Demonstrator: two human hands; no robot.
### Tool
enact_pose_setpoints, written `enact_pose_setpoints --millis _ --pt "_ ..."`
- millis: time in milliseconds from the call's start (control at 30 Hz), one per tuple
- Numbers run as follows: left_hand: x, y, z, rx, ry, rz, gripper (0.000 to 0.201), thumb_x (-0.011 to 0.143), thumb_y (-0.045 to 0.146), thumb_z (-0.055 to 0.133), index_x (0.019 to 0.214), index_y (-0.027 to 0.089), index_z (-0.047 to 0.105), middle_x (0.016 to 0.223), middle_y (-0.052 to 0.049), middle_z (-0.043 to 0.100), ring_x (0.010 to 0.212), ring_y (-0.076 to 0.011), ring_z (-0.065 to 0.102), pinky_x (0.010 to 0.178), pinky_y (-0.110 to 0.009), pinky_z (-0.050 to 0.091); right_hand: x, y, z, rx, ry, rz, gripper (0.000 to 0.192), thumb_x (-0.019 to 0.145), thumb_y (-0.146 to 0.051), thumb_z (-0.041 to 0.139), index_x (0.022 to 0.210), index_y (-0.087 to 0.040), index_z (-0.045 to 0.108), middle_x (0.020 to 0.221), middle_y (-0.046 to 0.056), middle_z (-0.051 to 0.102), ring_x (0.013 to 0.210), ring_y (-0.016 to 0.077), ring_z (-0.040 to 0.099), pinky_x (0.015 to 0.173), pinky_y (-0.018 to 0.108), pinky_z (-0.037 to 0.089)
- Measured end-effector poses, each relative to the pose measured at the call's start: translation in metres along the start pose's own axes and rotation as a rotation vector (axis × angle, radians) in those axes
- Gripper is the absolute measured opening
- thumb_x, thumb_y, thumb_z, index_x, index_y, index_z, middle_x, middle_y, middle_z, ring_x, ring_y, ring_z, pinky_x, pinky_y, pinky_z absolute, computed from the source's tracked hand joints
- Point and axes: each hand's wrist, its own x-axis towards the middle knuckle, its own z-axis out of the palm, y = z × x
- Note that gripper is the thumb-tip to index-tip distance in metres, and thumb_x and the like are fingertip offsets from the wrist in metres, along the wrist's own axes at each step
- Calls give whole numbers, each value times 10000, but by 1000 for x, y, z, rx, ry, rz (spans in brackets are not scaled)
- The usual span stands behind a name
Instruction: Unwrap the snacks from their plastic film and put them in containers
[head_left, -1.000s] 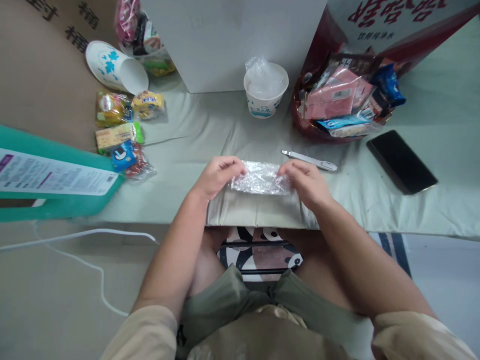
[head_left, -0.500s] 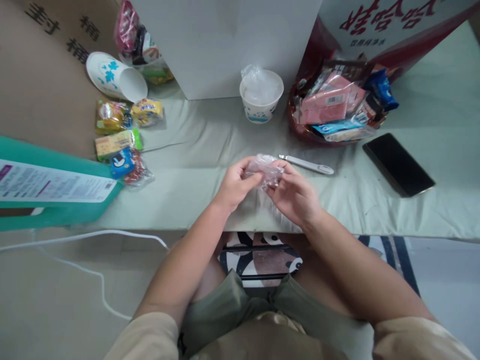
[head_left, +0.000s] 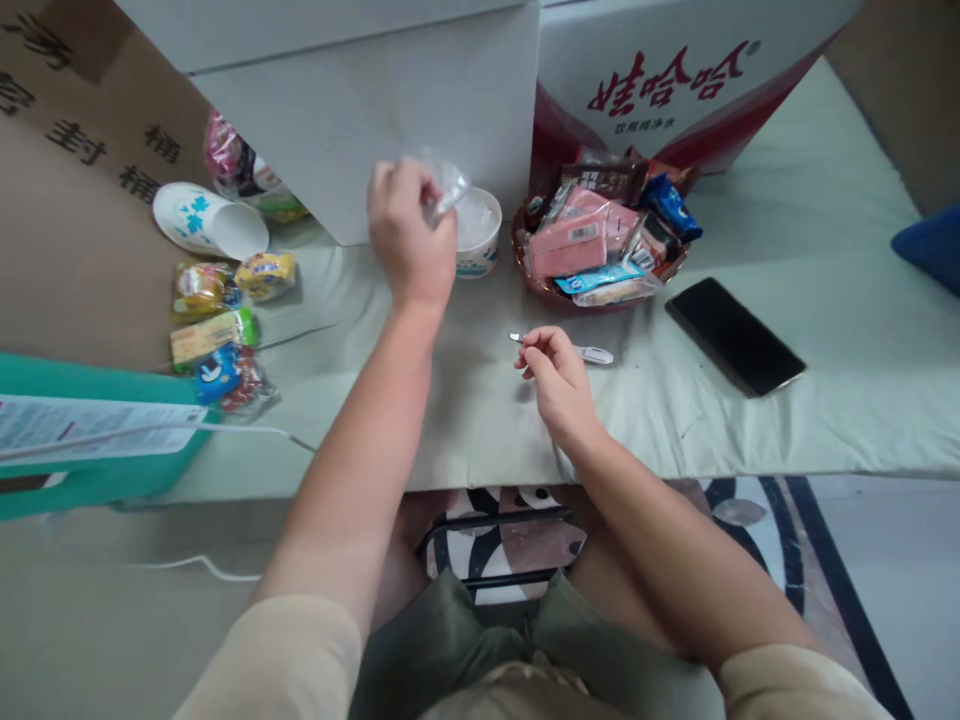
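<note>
— What's the surface like?
— A table (head_left: 750,420) under a pale green cloth, with cardboard boxes along its far edge. At the left edge lie a tipped paper cup (head_left: 206,220) and some snack packets (head_left: 217,330).
— And the hands?
— The left hand (head_left: 409,235) is pinched on a crumpled clear wrapper (head_left: 446,185), just above the paper bowl (head_left: 476,232) near the far edge. It isn't in yet.
— The right?
— The right hand (head_left: 555,385), fingers loosely curled and apart, touches a small white knife (head_left: 585,352).
— Anything crowding?
— A snack basket (head_left: 600,245) just beside the bowl; a phone (head_left: 735,335) further right.
</note>
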Motion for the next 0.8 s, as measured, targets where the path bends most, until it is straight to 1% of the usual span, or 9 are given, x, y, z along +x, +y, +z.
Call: enact_pose_setpoints --millis 33,67,167,267,333,467,567,700,800 --pt "15 7 8 84 -89 34 223 847 -1 601 858 221 584 1083 -47 664 1121 -205 596 1020 -374 469 0 -1 -1 2 2 2 189 784 -378 569 907 -236 548 837 -32 597 732 115 588 724 305 450" --pt "27 11 16 171 -232 64 203 865 29 600 933 218 633 1154 -56 680 1160 -225 605 1026 -387 469 1 -2 -3 5 4 5 189 782 -376 574 907 -236 551 829 -35 596 723 113 585 719 305 450" --pt "45 9 31 362 -551 52 219 932 215 581 1093 212 730 1234 -91 728 1206 -312 647 1014 -445 484 2 -8 -10 35 21 11 180 778 -364 596 900 -235 565 802 -43 590 711 108 587 706 298 453" --pt "46 -2 36 448 -707 46 383 974 403 486 1173 233 766 1266 -123 750 1220 -373 659 1006 -491 492 5 -13 -20 130 93 26 168 763 -357 612 862 -234 554 739 -55 565 665 99 576 658 277 454" --pt "42 -8 37 480 -777 56 449 958 499 482 1215 262 764 1307 -122 741 1241 -392 649 1013 -500 490 7 -18 -29 225 189 8 169 743 -338 610 844 -239 518 685 -71 535 612 89 550 611 255 446" --pt "37 -15 40 536 -846 134 526 888 575 569 1273 260 743 1294 -124 742 1219 -383 660 979 -440 501 19 -29 -55 304 438 -53 245 735 -287 605 918 -260 444 629 -106 494 541 79 524 545 205 440" --pt "35 -16 39 582 -846 188 527 901 537 563 1289 222 728 1255 -146 745 1197 -371 668 952 -414 498 38 -43 -76 183 526 80 278 812 -317 603 1031 -271 437 630 -102 554 498 91 525 463 178 400" --pt "34 -20 37 548 -801 232 504 908 517 570 1305 229 685 1221 -151 742 1135 -351 680 908 -412 509 65 -65 -93 -10 423 300 167 879 -315 582 1015 -250 508 543 -79 540 411 96 467 371 163 306" --pt "36 -29 40 458 -765 294 481 842 371 664 1307 249 639 1198 -146 738 1101 -342 691 904 -406 519 78 -75 -98 -143 312 414 102 883 -302 620 936 -221 587 491 -47 539 346 79 402 321 157 204"
